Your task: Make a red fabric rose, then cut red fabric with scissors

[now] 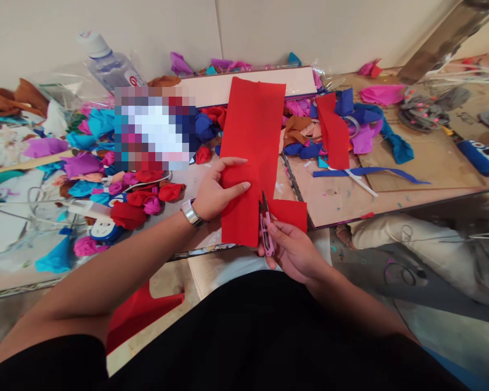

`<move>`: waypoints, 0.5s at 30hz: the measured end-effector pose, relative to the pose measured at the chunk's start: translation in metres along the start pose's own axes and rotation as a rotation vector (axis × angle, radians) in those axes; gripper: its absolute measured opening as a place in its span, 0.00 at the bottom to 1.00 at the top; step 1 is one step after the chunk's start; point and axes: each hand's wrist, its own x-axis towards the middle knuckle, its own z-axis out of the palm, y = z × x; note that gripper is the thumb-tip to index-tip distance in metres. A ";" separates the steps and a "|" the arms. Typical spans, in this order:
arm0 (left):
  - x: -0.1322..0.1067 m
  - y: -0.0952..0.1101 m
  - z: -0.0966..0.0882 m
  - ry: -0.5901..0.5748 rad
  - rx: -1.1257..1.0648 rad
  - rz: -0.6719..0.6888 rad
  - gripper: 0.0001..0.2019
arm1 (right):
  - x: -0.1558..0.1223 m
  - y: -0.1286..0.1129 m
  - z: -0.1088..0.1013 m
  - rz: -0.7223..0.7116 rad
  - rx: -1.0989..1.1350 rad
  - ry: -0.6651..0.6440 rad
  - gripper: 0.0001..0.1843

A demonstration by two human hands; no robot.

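A long red sheet [250,125], crepe paper or cloth, lies in front of me with its near end at the table's edge. A cut runs up from that end, and the right-hand flap [291,213] is folded out sideways. My left hand [218,190], with a silver watch at the wrist, rests on the sheet's left part, thumb and fingers apart. My right hand [291,244] is closed around small pink thread snips [267,236]. Their dark blades point away from me and touch the sheet at the cut. Some right fingers are hidden beneath the snips.
Crumpled coloured pieces [81,163] crowd the table's left side. A clear bottle [110,68] stands behind them, beside a blurred-out patch. Farther right lie a smaller red strip [334,133], a blue strip [370,171] and a pincushion [421,111]. Another person's leg [411,244] shows at right.
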 end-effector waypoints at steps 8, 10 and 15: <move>0.001 0.002 -0.002 -0.023 0.091 -0.007 0.25 | -0.004 0.002 -0.002 -0.007 0.010 0.050 0.24; 0.002 0.002 -0.003 -0.028 0.107 -0.015 0.25 | -0.005 0.000 -0.004 0.003 0.000 0.055 0.24; 0.002 -0.001 -0.005 -0.043 0.097 -0.010 0.22 | -0.009 -0.007 -0.008 0.045 -0.026 0.048 0.21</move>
